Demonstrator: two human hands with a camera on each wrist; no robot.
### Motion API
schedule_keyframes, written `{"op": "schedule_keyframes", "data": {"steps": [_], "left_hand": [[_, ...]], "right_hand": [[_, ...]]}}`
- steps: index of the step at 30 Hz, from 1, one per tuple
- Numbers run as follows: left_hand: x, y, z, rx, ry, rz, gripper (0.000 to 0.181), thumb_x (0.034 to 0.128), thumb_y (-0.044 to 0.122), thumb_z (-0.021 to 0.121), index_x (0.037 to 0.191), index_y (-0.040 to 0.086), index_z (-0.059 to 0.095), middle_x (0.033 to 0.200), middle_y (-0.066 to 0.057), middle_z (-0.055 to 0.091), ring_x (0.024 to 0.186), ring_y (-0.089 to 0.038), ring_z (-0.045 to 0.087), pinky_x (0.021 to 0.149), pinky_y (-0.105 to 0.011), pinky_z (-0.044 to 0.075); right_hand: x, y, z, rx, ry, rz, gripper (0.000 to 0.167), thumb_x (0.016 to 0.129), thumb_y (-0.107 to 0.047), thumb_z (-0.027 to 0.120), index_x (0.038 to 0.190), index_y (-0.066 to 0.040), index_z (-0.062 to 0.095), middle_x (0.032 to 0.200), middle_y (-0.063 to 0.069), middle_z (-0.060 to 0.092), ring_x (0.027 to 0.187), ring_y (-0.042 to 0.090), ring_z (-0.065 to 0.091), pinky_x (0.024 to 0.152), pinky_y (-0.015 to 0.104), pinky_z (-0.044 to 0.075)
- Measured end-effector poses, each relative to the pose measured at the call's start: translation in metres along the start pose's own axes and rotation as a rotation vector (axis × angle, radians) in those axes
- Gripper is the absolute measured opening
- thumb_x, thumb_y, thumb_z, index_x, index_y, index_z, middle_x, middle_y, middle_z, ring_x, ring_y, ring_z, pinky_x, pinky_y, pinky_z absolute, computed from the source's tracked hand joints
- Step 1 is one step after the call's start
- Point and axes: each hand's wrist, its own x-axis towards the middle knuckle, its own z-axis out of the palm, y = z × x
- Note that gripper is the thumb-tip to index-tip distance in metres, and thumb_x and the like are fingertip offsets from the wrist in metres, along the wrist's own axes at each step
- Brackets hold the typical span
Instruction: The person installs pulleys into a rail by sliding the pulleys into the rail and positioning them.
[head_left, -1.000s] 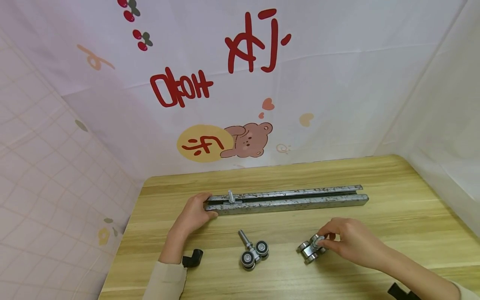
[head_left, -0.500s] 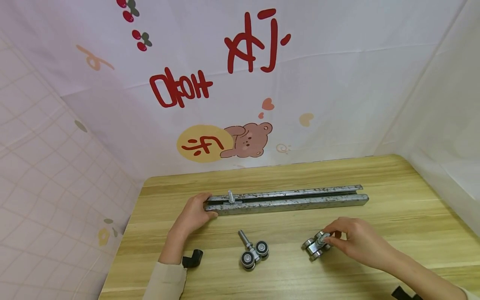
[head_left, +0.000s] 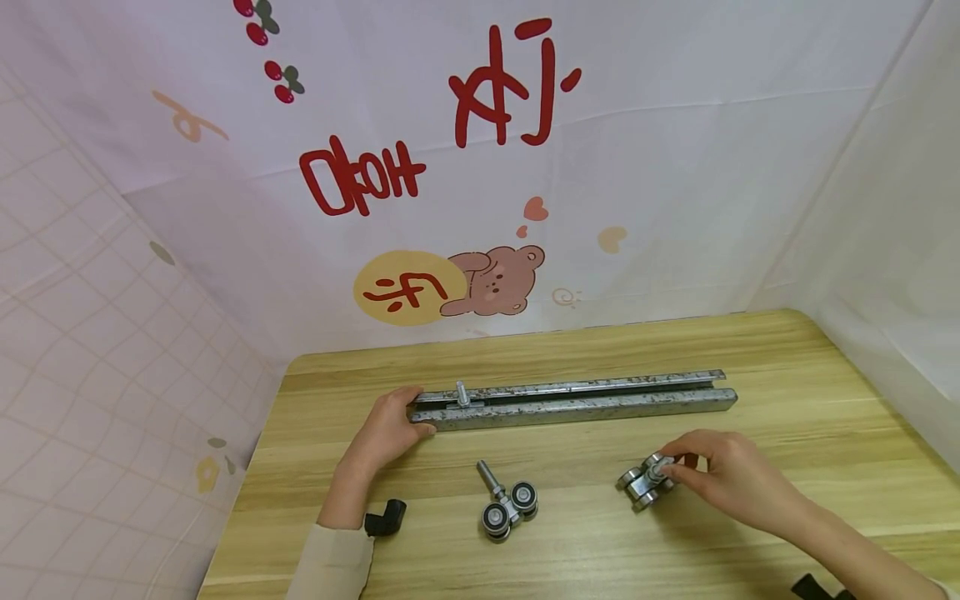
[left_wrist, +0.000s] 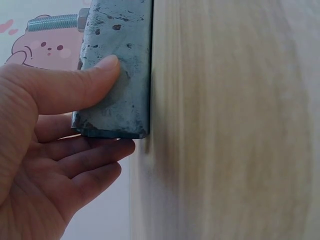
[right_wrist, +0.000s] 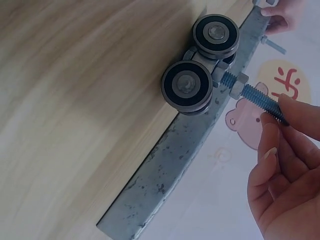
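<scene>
A slotted metal rail point(head_left: 585, 407) lies across the table, its left end gripped by the left hand point(head_left: 386, 429). In the left wrist view the thumb of that hand point(left_wrist: 55, 115) presses the side of the rail point(left_wrist: 120, 85), with fingers around its end. A bolt point(head_left: 462, 395) stands up from the slot near that end. The right hand point(head_left: 738, 479) pinches the threaded stem of a wheeled roller point(head_left: 647, 483) in front of the rail's right part. In the right wrist view, thumb and fingers point(right_wrist: 295, 165) hold the stem tip, with the roller's wheels point(right_wrist: 187, 86) at the far end.
A second roller point(head_left: 508, 510) lies on the wooden table point(head_left: 570, 550) between the hands, its stem pointing up-left. Black pieces sit by the left wrist point(head_left: 386, 517) and under the right forearm point(head_left: 817, 587). Printed cloth point(head_left: 660, 167) stands behind and at both sides.
The right hand has moved a little to the right and slightly toward the rail, carrying the pinched roller with it. The left hand and rail have stayed in place.
</scene>
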Motion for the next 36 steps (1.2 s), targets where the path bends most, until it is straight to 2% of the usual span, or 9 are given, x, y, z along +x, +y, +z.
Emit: {"op": "schedule_keyframes", "data": {"steps": [11,21,36], "left_hand": [[-0.001,0.001,-0.001,-0.003,-0.002,0.003,0.073,0.0852,0.009,0.088,0.147,-0.01,0.053,0.147,-0.027,0.056,0.139,-0.045,0.051,0.112,-0.057,0.047],[0.0,0.001,-0.001,-0.012,-0.009,0.002,0.073,0.0857,0.008,0.088,0.147,-0.01,0.053,0.147,-0.027,0.056,0.139,-0.045,0.051,0.111,-0.057,0.047],[-0.001,0.002,0.0,0.002,-0.001,0.005,0.072,0.0852,0.008,0.088,0.146,-0.01,0.054,0.147,-0.028,0.056,0.138,-0.046,0.051,0.111,-0.057,0.048]], "right_hand": [[-0.002,0.013,-0.006,-0.009,0.019,0.054,0.025,0.076,-0.003,0.091,0.093,-0.018,0.08,0.077,-0.024,0.062,0.061,-0.006,0.046,0.046,0.016,0.035],[-0.006,0.029,-0.013,-0.004,0.079,0.063,0.029,0.072,0.006,0.09,0.091,-0.013,0.08,0.077,-0.021,0.063,0.065,-0.004,0.05,0.049,0.014,0.038],[-0.009,0.046,-0.022,-0.03,0.087,0.167,0.024,0.075,0.004,0.089,0.093,-0.008,0.081,0.077,-0.018,0.066,0.066,-0.003,0.054,0.05,0.016,0.042]]}}
